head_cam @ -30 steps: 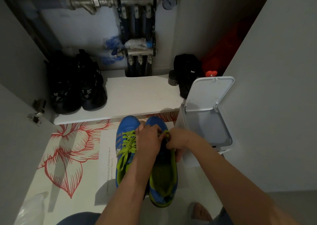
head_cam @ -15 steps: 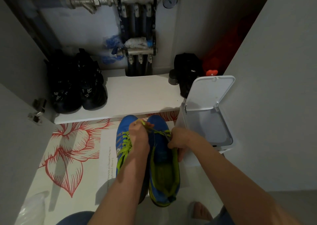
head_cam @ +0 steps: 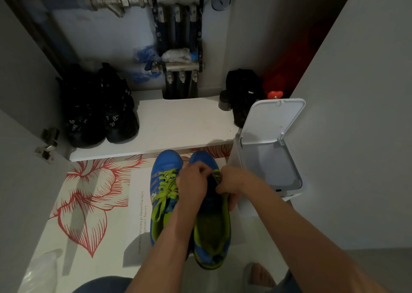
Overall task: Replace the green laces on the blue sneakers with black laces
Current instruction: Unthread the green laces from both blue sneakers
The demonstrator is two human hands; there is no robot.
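Two blue sneakers stand side by side on the floor mat, toes pointing away from me. The left sneaker (head_cam: 163,194) is fully laced with a green lace (head_cam: 167,186). The right sneaker (head_cam: 211,228) is mostly unlaced, its green lining showing. My left hand (head_cam: 194,184) hovers over the right sneaker's eyelets near the toe, fingers curled and pinching the remaining green lace (head_cam: 216,173). My right hand (head_cam: 231,184) grips the right side of that sneaker at the eyelets. No black lace is visible.
A white pedal bin (head_cam: 269,158) with its lid up stands right of the sneakers. Black shoes (head_cam: 100,114) and a black bag (head_cam: 243,96) sit on a white shelf (head_cam: 178,125) below pipes. The mat (head_cam: 89,199) has red flowers. A plastic bag (head_cam: 40,272) lies at lower left.
My left hand pulled the green lace up toward the toe half a second ago and has now come back down onto the eyelets, close to my right hand.
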